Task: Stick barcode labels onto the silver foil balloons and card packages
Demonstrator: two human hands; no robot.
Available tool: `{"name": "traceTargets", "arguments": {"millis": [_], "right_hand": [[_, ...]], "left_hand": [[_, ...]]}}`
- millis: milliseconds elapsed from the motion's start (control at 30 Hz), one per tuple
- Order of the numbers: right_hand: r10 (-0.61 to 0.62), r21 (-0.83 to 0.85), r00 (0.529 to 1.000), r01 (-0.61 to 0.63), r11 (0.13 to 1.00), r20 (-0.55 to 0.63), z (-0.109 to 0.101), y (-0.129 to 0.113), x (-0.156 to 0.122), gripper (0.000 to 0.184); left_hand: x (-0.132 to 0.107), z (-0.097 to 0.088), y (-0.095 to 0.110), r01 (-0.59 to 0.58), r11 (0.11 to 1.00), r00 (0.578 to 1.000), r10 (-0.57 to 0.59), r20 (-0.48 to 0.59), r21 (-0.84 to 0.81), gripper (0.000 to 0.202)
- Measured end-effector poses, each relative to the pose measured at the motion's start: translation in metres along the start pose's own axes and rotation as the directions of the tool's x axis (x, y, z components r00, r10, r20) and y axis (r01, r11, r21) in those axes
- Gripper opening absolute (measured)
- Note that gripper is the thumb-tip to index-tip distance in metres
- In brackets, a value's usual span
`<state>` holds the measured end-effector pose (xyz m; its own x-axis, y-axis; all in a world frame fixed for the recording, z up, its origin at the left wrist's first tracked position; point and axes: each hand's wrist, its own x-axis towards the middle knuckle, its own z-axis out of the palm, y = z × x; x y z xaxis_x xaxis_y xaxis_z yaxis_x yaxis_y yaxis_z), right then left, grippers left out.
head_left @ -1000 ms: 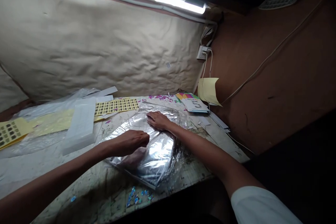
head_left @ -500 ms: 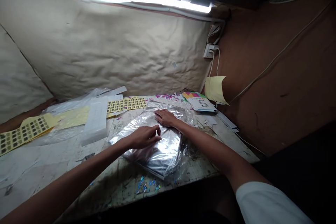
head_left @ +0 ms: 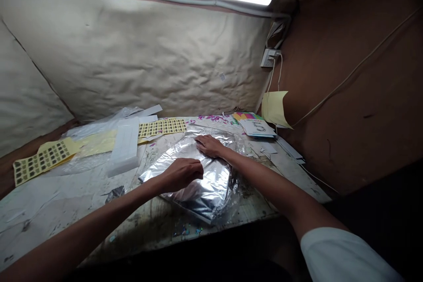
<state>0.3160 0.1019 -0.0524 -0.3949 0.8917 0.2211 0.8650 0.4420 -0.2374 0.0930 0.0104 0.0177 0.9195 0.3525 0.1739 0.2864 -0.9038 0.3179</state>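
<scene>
A shiny clear plastic bag with a flat dark sheet inside lies on the worn white table. My left hand rests on the bag's middle with its fingers curled and pinched together at the plastic. My right hand lies flat on the far part of the bag, fingers stretched out and pressing down.
Yellow sticker sheets lie at the left and back. A white block and loose plastic wrap sit behind. Colourful cards are at the back right. Small shiny bits dot the front edge. A cable runs along the brown wall.
The view has drifted a little to the left and down. My left hand's fingers have curled tighter on the plastic. My right hand stays flat on the bag.
</scene>
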Motion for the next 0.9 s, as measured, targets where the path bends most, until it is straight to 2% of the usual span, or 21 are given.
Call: {"name": "traceTargets", "arguments": {"millis": [100, 133, 200, 267, 300, 333, 367, 433, 500, 533, 633, 667, 700, 733, 767, 800, 833, 867, 900], "right_hand": [[0.004, 0.012, 1.0, -0.004, 1.0, -0.003, -0.005, 0.02, -0.001, 0.044], [0.005, 0.017, 1.0, -0.005, 1.0, -0.006, -0.007, 0.029, -0.001, 0.043], [-0.005, 0.028, 1.0, 0.005, 1.0, -0.017, -0.01, 0.043, -0.001, 0.039], [-0.022, 0.038, 0.999, 0.023, 0.999, -0.033, -0.013, 0.051, -0.001, 0.035], [-0.028, 0.04, 0.999, 0.03, 0.999, -0.044, -0.014, 0.052, -0.001, 0.034], [-0.032, 0.041, 0.998, 0.034, 0.999, -0.054, -0.016, 0.051, 0.0, 0.032], [-0.034, 0.039, 0.997, 0.037, 0.999, -0.063, -0.018, 0.048, 0.0, 0.031], [-0.028, 0.028, 0.995, 0.03, 0.999, -0.091, -0.026, 0.037, -0.001, 0.028], [-0.012, 0.008, 0.99, 0.013, 1.0, -0.143, -0.035, 0.015, -0.005, 0.027], [-0.005, -0.002, 0.984, 0.004, 1.0, -0.175, -0.039, 0.0, -0.009, 0.028], [-0.025, -0.009, 0.97, 0.024, 1.0, -0.241, -0.044, -0.059, -0.035, 0.027], [-0.06, 0.003, 0.97, 0.063, 0.998, -0.235, -0.042, -0.081, -0.048, 0.025], [-0.154, 0.044, 0.969, 0.165, 0.985, -0.191, -0.039, -0.102, -0.061, 0.022], [-0.204, 0.059, 0.966, 0.216, 0.975, -0.158, -0.035, -0.12, -0.075, 0.024], [-0.208, 0.033, 0.969, 0.214, 0.976, -0.137, -0.03, -0.136, -0.088, 0.036], [-0.185, 0.011, 0.976, 0.188, 0.982, -0.116, -0.026, -0.148, -0.101, 0.045], [-0.148, -0.017, 0.984, 0.147, 0.989, -0.096, -0.023, -0.156, -0.113, 0.052], [-0.108, -0.039, 0.991, 0.105, 0.994, -0.078, -0.02, -0.161, -0.124, 0.055], [-0.078, -0.051, 0.995, 0.075, 0.996, -0.061, -0.019, -0.162, -0.133, 0.053]], "left_hand": [[-0.046, -0.022, 0.035, -0.009, 0.981, 0.992, 0.033, 0.122, -0.194, 0.018], [-0.068, -0.028, 0.046, 0.043, 0.964, 0.98, 0.011, 0.197, -0.264, 0.02], [-0.116, -0.03, 0.063, 0.184, 0.925, 0.925, -0.049, 0.376, -0.333, 0.015], [-0.158, -0.021, 0.069, 0.346, 0.893, 0.894, -0.221, 0.39, -0.288, 0.016], [-0.174, -0.015, 0.069, 0.405, 0.881, 0.893, -0.323, 0.315, -0.246, 0.014], [-0.185, -0.009, 0.066, 0.442, 0.875, 0.893, -0.409, 0.189, -0.197, 0.01], [-0.192, -0.005, 0.063, 0.458, 0.875, 0.888, -0.457, 0.041, -0.157, 0.019], [-0.193, -0.003, 0.055, 0.447, 0.89, 0.851, -0.453, -0.265, -0.085, 0.031], [-0.183, -0.012, 0.045, 0.441, 0.897, 0.789, -0.391, -0.474, -0.005, 0.02], [-0.177, -0.018, 0.04, 0.463, 0.886, 0.76, -0.374, -0.531, 0.038, 0.018], [-0.156, -0.034, 0.021, 0.569, 0.815, 0.703, -0.412, -0.58, 0.111, 0.039], [-0.148, -0.036, 0.015, 0.6, 0.793, 0.682, -0.44, -0.585, 0.102, 0.043], [-0.14, -0.036, 0.009, 0.621, 0.779, 0.664, -0.463, -0.588, 0.088, 0.043], [-0.131, -0.035, 0.004, 0.622, 0.779, 0.664, -0.471, -0.581, 0.08, 0.042], [-0.122, -0.034, 0.0, 0.601, 0.794, 0.688, -0.458, -0.563, 0.087, 0.04], [-0.112, -0.031, -0.001, 0.551, 0.827, 0.741, -0.422, -0.522, 0.114, 0.041], [-0.104, -0.029, -0.001, 0.477, 0.867, 0.813, -0.376, -0.444, 0.14, 0.045], [-0.097, -0.028, 0.001, 0.399, 0.906, 0.881, -0.336, -0.333, 0.142, 0.048], [-0.092, -0.027, 0.004, 0.332, 0.937, 0.931, -0.307, -0.197, 0.11, 0.046]]}}
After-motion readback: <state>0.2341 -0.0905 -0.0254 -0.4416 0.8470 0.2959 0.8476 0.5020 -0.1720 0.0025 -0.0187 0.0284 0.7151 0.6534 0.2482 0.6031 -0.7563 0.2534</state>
